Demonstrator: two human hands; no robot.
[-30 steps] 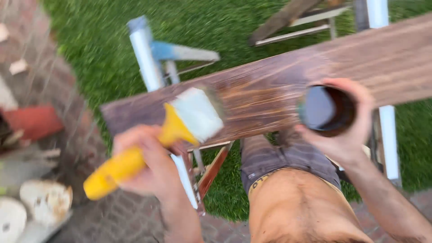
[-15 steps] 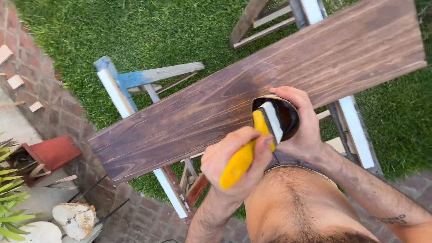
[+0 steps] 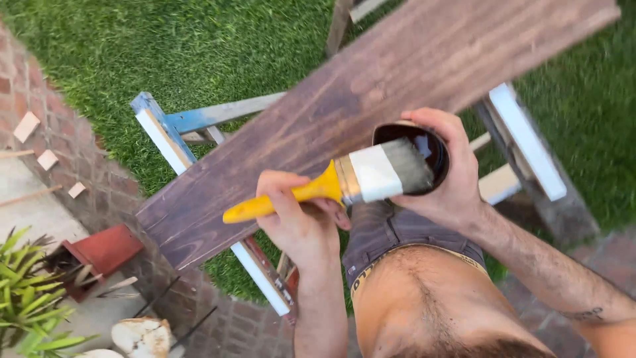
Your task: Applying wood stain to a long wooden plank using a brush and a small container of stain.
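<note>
My left hand [image 3: 298, 222] grips the yellow handle of a wide paintbrush [image 3: 374, 176]. Its bristles, wet and dark at the tip, lie across the mouth of a small round can [image 3: 434, 142] of dark stain. My right hand [image 3: 454, 192] is wrapped around that can and holds it at waist height. Just beyond both hands a long wooden plank [image 3: 371, 93], stained dark brown, runs diagonally from lower left to upper right.
The plank rests on two sawhorses, a blue and white one [image 3: 165, 132] at the left and another [image 3: 527, 142] at the right, on grass [image 3: 199, 46]. Brick paving [image 3: 86, 172] curves along the left, with a red pot [image 3: 106, 248], a green plant [image 3: 26, 292] and cut logs [image 3: 142, 335].
The brush went from the plank's left part into the can, and now lies lifted across the can's mouth. The view has shifted, and the can stays in my right hand.
</note>
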